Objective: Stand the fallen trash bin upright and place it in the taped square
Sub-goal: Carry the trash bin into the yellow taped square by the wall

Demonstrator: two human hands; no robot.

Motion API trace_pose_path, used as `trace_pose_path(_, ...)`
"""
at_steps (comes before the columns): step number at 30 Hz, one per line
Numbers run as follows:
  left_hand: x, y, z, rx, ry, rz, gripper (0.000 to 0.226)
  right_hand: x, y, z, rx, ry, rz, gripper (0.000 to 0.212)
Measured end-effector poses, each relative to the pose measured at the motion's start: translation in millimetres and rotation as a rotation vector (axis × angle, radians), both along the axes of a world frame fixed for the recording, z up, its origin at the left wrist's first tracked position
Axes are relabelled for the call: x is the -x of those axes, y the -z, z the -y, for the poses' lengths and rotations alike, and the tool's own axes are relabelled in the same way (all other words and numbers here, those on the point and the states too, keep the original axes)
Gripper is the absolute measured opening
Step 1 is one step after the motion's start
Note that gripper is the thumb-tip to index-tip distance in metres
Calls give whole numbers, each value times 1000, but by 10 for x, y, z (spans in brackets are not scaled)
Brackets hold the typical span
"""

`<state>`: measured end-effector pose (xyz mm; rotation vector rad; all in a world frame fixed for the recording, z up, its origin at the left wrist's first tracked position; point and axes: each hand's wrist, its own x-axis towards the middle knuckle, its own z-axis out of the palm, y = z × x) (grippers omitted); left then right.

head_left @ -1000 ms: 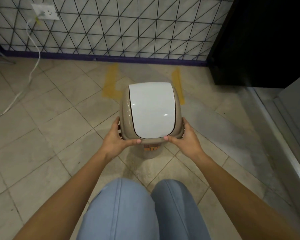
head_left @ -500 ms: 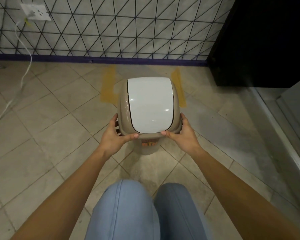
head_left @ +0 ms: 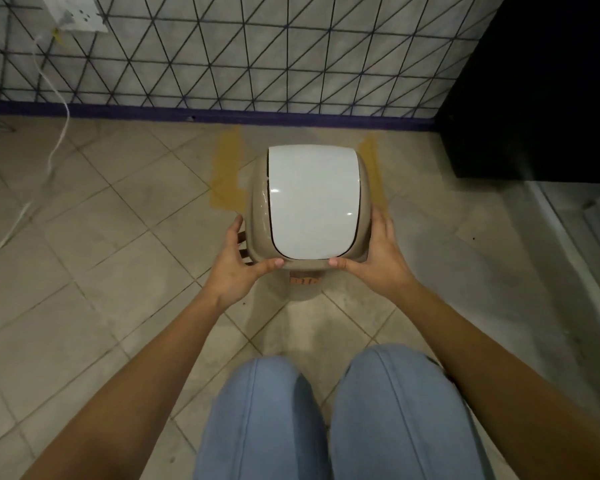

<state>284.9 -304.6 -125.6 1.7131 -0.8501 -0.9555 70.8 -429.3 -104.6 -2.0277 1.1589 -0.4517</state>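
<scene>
Upright, the beige trash bin (head_left: 257, 206) with its white swing lid (head_left: 312, 202) is gripped at the lid rim by both hands: left hand (head_left: 238, 268) and right hand (head_left: 378, 258), fingers wrapped around its sides. It sits between yellow tape strips (head_left: 227, 174) near the wall (head_left: 257, 50).

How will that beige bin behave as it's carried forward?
Probably light: the trash bin hangs from fingertips of the left hand and right hand. Its white lid looks glossy and may swing if pressed.
</scene>
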Motion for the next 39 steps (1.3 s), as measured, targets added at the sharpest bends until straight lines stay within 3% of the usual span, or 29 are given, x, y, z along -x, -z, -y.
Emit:
trace_pose_path(4, -44, -35, 163, 68, -4, 152, 113, -91, -34, 179, 51, -29, 7, 131)
trace_pose_path(8, -55, -19, 302, 117, -25, 439, 100, -157, -8, 317, 98, -28, 2, 128)
trace_pose_path(12, -30, 0, 447, 158, -10, 551, 87, -230, 15, 473, 108, -21, 24, 127)
trace_pose_path(39, -388, 27, 1301, 234, -86, 618, 74, -692, 53, 1320, 105, -33, 82, 127)
